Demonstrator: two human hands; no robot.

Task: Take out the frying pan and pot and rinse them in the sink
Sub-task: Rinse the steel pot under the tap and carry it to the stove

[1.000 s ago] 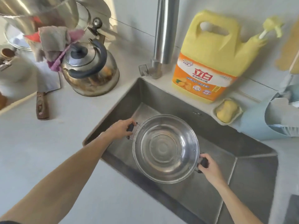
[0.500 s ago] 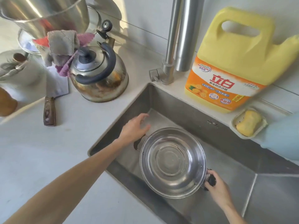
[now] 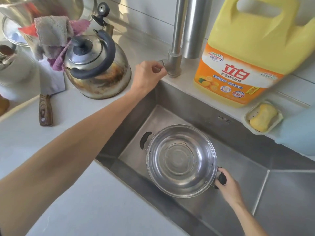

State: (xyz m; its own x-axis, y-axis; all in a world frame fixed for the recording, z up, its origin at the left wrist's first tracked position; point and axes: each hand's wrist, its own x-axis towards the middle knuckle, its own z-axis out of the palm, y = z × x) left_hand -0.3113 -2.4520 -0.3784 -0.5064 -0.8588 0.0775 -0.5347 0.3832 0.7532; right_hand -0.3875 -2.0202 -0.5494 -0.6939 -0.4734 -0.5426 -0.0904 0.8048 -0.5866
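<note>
A shiny steel pot (image 3: pixel 181 160) with two black side handles sits inside the steel sink (image 3: pixel 238 133), mouth up and empty. My right hand (image 3: pixel 227 183) grips its near-right handle. The pot's far-left handle (image 3: pixel 144 140) is free. My left hand (image 3: pixel 148 74) reaches up to the base of the tap (image 3: pixel 175 63) at the sink's back edge, fingers pinched on the small tap lever. No water runs from the spout (image 3: pixel 192 31). No frying pan is in view.
A stained steel kettle (image 3: pixel 97 68) stands on the counter left of the tap, with cloths (image 3: pixel 51 36) behind it. A cleaver (image 3: pixel 46 106) lies further left. A big yellow detergent jug (image 3: pixel 247 53) and a soap dish (image 3: pixel 263 117) line the sink's back ledge.
My left hand let go of the pot's left handle and rose out of the sink to the tap lever. The right hand kept its handle, and the pot sits lower in the sink.
</note>
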